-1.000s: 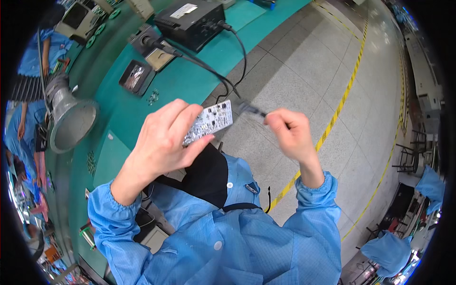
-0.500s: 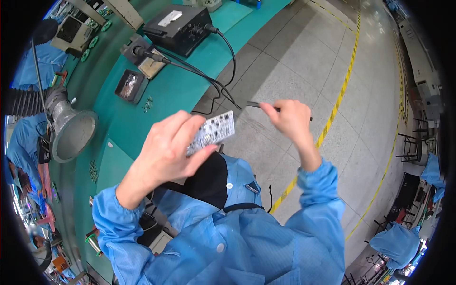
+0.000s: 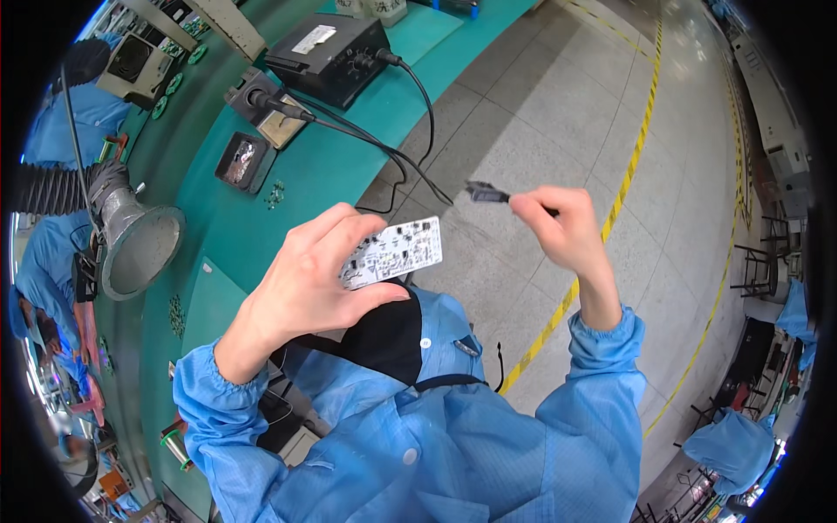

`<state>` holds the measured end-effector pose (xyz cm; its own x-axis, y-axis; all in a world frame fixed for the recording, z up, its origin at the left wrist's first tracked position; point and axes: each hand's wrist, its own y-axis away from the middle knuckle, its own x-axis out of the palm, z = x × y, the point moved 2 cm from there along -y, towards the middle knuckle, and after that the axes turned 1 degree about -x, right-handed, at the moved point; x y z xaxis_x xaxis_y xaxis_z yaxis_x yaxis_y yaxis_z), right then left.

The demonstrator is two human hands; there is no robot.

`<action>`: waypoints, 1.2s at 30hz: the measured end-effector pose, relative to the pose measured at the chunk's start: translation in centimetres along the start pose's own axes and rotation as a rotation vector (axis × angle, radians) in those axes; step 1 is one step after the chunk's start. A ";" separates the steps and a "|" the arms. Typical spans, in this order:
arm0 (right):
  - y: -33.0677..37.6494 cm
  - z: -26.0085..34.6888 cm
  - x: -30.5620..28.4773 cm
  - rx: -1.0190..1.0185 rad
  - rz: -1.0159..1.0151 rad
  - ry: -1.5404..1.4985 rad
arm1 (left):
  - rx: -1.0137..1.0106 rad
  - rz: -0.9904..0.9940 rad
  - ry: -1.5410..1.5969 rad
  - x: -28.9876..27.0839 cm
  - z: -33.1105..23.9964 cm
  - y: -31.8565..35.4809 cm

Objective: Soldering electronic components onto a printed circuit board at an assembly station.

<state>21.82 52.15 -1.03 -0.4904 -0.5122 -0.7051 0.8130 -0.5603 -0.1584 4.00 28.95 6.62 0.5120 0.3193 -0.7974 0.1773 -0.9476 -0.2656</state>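
Observation:
A white circuit board [image 3: 397, 252] with small black parts on its face is gripped by its edges between the thumb and fingers of my left hand [image 3: 305, 275]. It is held up in front of my body, its populated face toward me. To the right, my right hand [image 3: 560, 225] is closed around the handle of a small black brush [image 3: 488, 192]. The brush head points left, toward the board, with a gap between them. Part of the handle is hidden inside my fist.
On the green bench [image 3: 340, 157] at left stand a black control box [image 3: 327, 57] with cables, a soldering iron holder [image 3: 261, 100] and a dark tray [image 3: 244, 162]. A metal fume funnel [image 3: 144, 253] juts in from the left. Small parts [image 3: 275, 194] lie beside the tray.
My right hand has shifted slightly right and turned the brush so its head shows more broadly. The board has turned flatter toward me and moved a little right.

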 end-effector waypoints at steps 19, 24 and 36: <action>1.4 0.8 4.2 0.086 -0.180 -0.160 | 0.123 -0.292 -0.254 2.6 0.4 -0.7; 0.5 0.4 4.7 0.136 -0.196 0.138 | 0.226 -0.355 -0.231 2.6 -1.5 -1.0; 0.3 -1.9 6.1 0.250 -0.152 -0.223 | 0.153 -0.351 -0.261 1.6 -0.8 -1.4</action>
<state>19.68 50.09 -6.69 -0.6784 -0.5249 -0.5141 0.6372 -0.7686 -0.0561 5.20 30.78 6.16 0.2112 0.6273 -0.7496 0.1657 -0.7788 -0.6050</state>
